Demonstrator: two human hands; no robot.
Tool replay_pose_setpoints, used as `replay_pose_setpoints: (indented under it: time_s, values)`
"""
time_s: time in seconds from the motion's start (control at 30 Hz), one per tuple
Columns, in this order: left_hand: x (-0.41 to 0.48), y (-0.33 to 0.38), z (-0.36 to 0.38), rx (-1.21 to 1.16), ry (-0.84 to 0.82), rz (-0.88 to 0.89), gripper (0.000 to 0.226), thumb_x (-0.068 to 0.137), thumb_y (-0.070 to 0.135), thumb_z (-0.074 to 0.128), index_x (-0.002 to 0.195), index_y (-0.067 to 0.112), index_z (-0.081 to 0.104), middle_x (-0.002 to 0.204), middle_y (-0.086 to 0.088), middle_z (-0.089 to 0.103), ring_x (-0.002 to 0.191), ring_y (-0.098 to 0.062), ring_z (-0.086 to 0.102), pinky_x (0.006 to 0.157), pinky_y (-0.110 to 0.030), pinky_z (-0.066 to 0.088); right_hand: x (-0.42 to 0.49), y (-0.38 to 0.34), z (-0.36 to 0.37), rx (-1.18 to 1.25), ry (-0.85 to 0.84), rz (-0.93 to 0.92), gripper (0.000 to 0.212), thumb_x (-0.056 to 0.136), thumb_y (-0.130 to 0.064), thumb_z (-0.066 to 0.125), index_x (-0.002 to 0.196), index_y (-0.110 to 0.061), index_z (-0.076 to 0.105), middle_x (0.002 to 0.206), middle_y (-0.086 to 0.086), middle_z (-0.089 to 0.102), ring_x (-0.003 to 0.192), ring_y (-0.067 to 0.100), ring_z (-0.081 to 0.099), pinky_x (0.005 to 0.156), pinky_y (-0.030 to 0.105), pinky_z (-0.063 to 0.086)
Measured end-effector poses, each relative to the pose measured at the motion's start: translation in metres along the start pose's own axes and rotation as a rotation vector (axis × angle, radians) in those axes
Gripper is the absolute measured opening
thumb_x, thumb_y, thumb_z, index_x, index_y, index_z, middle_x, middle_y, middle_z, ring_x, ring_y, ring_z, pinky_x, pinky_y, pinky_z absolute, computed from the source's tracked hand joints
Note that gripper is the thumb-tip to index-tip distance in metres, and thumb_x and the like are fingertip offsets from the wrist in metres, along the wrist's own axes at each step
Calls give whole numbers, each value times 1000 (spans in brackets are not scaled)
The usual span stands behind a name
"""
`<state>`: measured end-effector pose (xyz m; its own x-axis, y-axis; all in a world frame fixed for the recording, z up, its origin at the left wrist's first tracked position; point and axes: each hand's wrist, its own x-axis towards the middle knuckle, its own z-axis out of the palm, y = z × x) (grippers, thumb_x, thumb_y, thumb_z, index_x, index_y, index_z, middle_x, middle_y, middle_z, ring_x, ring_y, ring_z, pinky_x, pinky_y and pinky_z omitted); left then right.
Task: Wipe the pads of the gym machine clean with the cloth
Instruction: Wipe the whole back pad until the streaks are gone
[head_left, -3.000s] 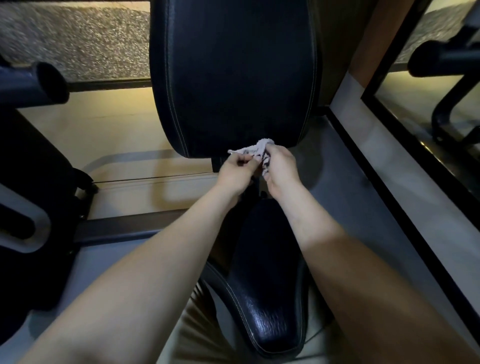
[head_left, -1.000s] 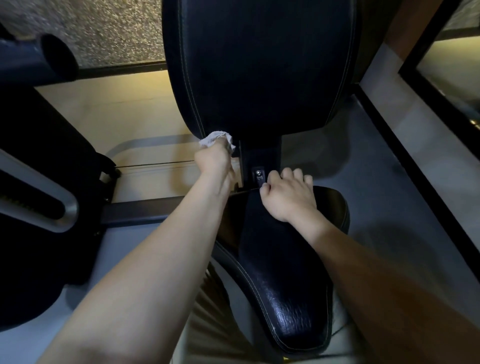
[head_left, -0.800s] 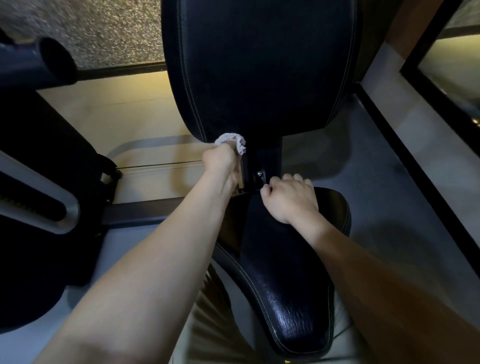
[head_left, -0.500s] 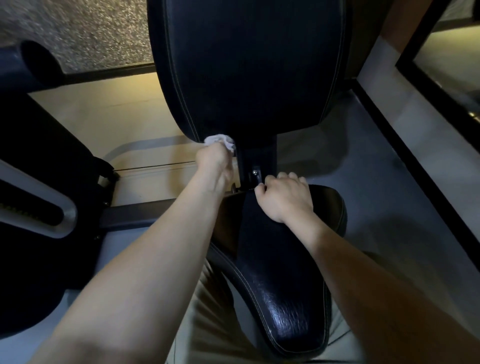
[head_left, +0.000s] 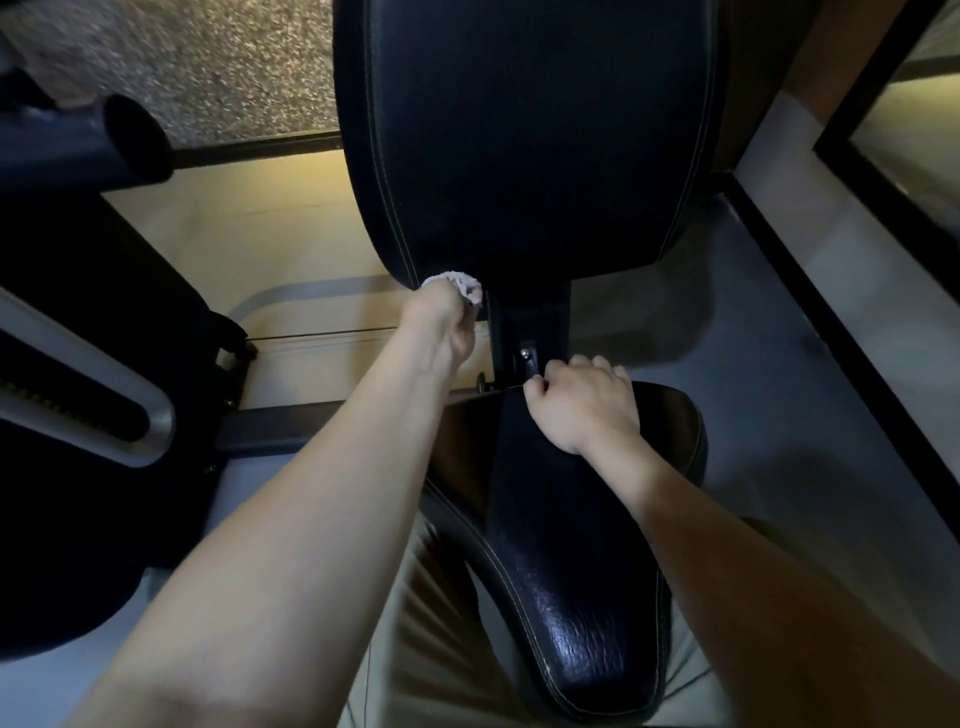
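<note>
At lower edge of back pad (head_left: 524, 135), one cloth (head_left: 457, 285) poked out of clenched left hand (head_left: 441, 325); right hand (head_left: 584, 402) gripped seat pad (head_left: 571, 545) below. Two pads.

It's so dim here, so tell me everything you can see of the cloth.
The cloth is small, pale greyish-white, soft-looking fabric. It is bunched up and mostly hidden in the left hand, which grips it; only a crumpled tuft sticks out at the top. That tuft touches the bottom left edge of the black back pad, beside its support post.
</note>
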<state>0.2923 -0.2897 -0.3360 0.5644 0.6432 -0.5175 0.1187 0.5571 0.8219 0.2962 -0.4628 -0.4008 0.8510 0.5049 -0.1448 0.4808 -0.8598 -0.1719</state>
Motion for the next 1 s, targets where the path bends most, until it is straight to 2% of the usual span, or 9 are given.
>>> replay_pose_setpoints:
  time_s: [0.07, 0.13, 0.2, 0.27, 0.37, 0.6, 0.73, 0.9, 1.0]
  values:
    - [0, 5, -10, -36, 6, 84, 49, 89, -15, 17, 59, 4, 51, 43, 0, 49, 47, -12, 42, 54, -18, 32, 0, -2, -2, -7, -6, 2, 55, 98, -48, 21, 114, -19, 65, 116, 9, 62, 111, 30, 51, 98, 45, 39]
    - [-8, 5, -24, -11, 87, 152, 29, 97, -3, 30, 81, 3, 54, 56, -1, 56, 47, -10, 48, 51, -18, 37, -1, -3, -1, -12, -11, 3, 54, 98, -47, 21, 114, -19, 65, 116, 9, 62, 112, 30, 51, 99, 45, 39]
    - [-24, 0, -34, 162, 284, 424, 5, 96, 12, 57, 100, 13, 54, 85, 3, 65, 63, -1, 60, 59, -14, 49, -2, -1, 0, -11, -1, 6, 54, 99, -47, 21, 114, -19, 65, 116, 9, 63, 111, 29, 52, 99, 45, 39]
    - [-32, -5, -32, 329, 366, 793, 27, 90, 14, 69, 110, 14, 51, 112, -3, 56, 86, -1, 59, 75, -8, 49, -1, 2, 1, -3, 8, 8, 54, 99, -47, 22, 114, -19, 65, 115, 8, 63, 111, 29, 52, 99, 45, 39]
    - [-27, -2, -23, 583, 337, 1071, 19, 88, 4, 64, 105, 3, 55, 115, -11, 48, 92, -15, 54, 83, -14, 46, 0, 1, -1, 2, -5, -6, 53, 100, -48, 22, 116, -20, 64, 117, 9, 62, 112, 30, 51, 99, 44, 38]
    - [-19, -15, -32, 881, 208, 1032, 13, 85, -4, 59, 93, 5, 54, 101, -9, 51, 80, -13, 45, 74, -29, 45, -2, 3, 1, 0, -7, -2, 53, 100, -48, 23, 117, -21, 65, 119, 9, 62, 113, 29, 51, 100, 44, 38]
    - [-27, 26, -32, 817, 225, 1200, 33, 88, 6, 59, 119, 8, 51, 116, -9, 50, 94, -4, 43, 82, -9, 42, -1, 0, -2, 5, 7, -9, 53, 100, -48, 23, 116, -20, 65, 119, 9, 63, 113, 29, 52, 100, 44, 37]
    - [-18, 30, -32, 931, 234, 1266, 14, 89, 9, 59, 101, 2, 57, 114, -14, 50, 91, -16, 49, 78, -14, 39, -3, 2, -2, 5, 13, -5, 53, 100, -47, 24, 116, -19, 66, 119, 11, 63, 113, 31, 52, 99, 45, 38]
    - [-14, -2, -45, 1043, 153, 1181, 10, 89, 9, 61, 97, 3, 59, 107, -14, 51, 87, -23, 53, 79, -37, 51, -5, 0, -1, 5, 5, -10, 53, 101, -47, 24, 117, -19, 65, 120, 10, 63, 114, 30, 52, 99, 45, 38]
